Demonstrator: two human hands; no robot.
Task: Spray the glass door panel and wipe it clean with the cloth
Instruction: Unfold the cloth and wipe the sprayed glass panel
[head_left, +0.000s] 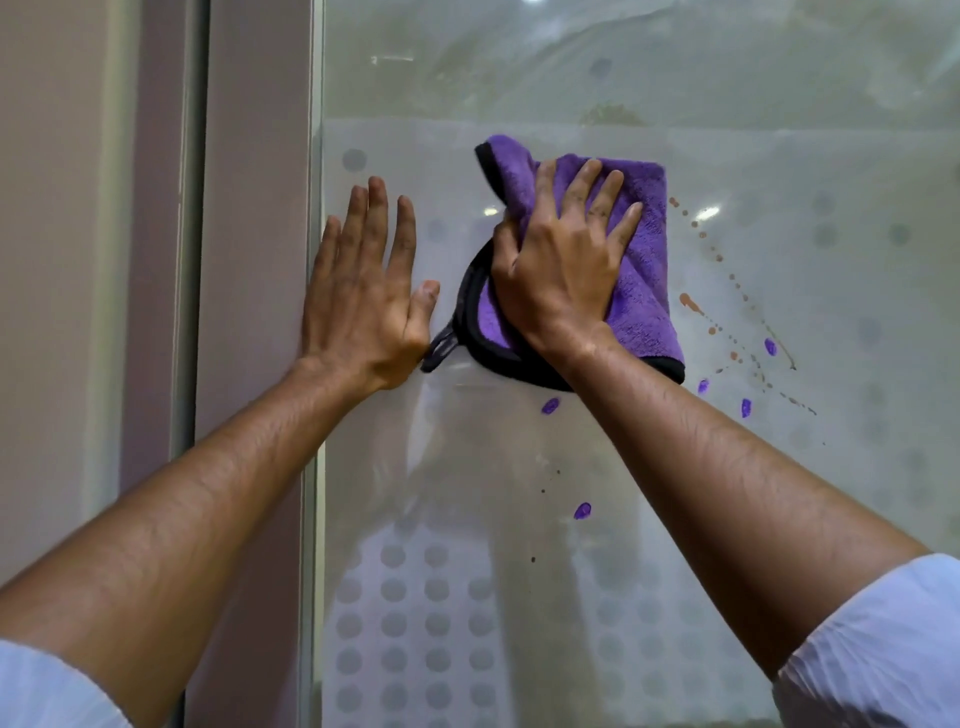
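Note:
The frosted glass door panel (779, 493) with grey dots fills the middle and right of the view. My right hand (561, 265) presses a folded purple cloth (641, 291) with black trim flat against the glass, fingers spread, thumb tucked into its left fold. My left hand (363, 291) lies flat and open on the glass near its left edge, just left of the cloth. Brown splatter marks (691, 304) and purple smudges (550, 406) sit on the glass to the right of and below the cloth. No spray bottle is in view.
A mauve door frame post (254, 156) runs vertically along the glass's left edge, with a beige wall (52, 260) further left. A dense grid of grey dots (415, 623) covers the lower glass.

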